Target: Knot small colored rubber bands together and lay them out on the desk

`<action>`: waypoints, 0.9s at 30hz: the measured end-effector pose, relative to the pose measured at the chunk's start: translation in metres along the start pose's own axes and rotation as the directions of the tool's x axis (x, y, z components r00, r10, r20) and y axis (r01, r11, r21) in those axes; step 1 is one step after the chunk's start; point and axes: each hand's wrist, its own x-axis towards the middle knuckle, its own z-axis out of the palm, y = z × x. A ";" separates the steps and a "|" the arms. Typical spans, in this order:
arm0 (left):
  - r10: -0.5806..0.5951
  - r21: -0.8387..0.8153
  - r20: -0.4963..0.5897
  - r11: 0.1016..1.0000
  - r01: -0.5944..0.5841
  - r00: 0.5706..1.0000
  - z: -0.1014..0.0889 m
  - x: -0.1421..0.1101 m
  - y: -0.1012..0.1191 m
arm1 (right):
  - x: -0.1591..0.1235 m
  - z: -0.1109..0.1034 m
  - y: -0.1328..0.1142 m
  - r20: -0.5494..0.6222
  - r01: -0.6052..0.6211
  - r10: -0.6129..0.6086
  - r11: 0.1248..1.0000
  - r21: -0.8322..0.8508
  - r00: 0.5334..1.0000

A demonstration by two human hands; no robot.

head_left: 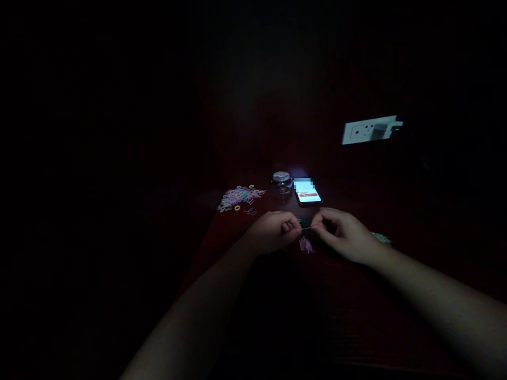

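Observation:
My left hand [277, 229] and my right hand [340, 232] face each other over the dark table, fingertips pinched. Between them runs a thin pale strand [306, 228], which looks like a small elastic band pulled taut. Just below it lies a small pile of pink-purple elastic bands [306, 245]. A bit of green [300, 221] shows behind my left fingertips, mostly hidden. Pale green bands [381, 238] lie beyond my right wrist, partly covered by it. Farther left is a larger heap of mixed-colour elastic bands [240, 197], with a yellow ring [237, 208] at its near edge.
A clear round jar with a printed lid [281, 177] stands behind my hands. Beside it lies a phone [309, 194] with its screen lit. On the wall at right is a white socket [368, 130] with a plug in it. The surroundings are very dark.

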 end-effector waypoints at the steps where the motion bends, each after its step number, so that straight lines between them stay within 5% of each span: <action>1: -0.006 0.005 -0.005 1.000 0.006 1.000 0.000 0.000 -0.001 | 0.000 -0.003 0.003 -0.001 -0.009 0.009 1.000 -0.010 1.000; 5: -0.052 0.043 -0.029 0.998 0.054 0.998 -0.003 -0.001 -0.011 | 0.003 -0.023 0.014 0.157 -0.064 0.078 0.994 -0.090 0.985; 9: -0.095 0.080 -0.012 0.992 0.096 0.995 -0.006 -0.003 -0.021 | 0.004 -0.044 0.022 0.330 -0.155 0.208 0.971 -0.180 0.921; 17: -0.228 0.205 -0.059 0.950 0.235 0.972 -0.016 -0.004 -0.029 | 0.004 -0.050 0.028 0.366 -0.185 0.245 0.964 -0.192 0.897; 23: -0.419 0.387 -0.338 0.754 0.531 0.843 -0.037 -0.007 -0.050 | 0.003 -0.049 0.027 0.409 -0.184 0.222 0.974 -0.131 0.885; 27: -0.545 0.373 -0.394 0.641 0.670 0.740 -0.048 -0.011 -0.067 | 0.003 -0.046 0.028 0.444 -0.179 0.210 0.978 -0.111 0.871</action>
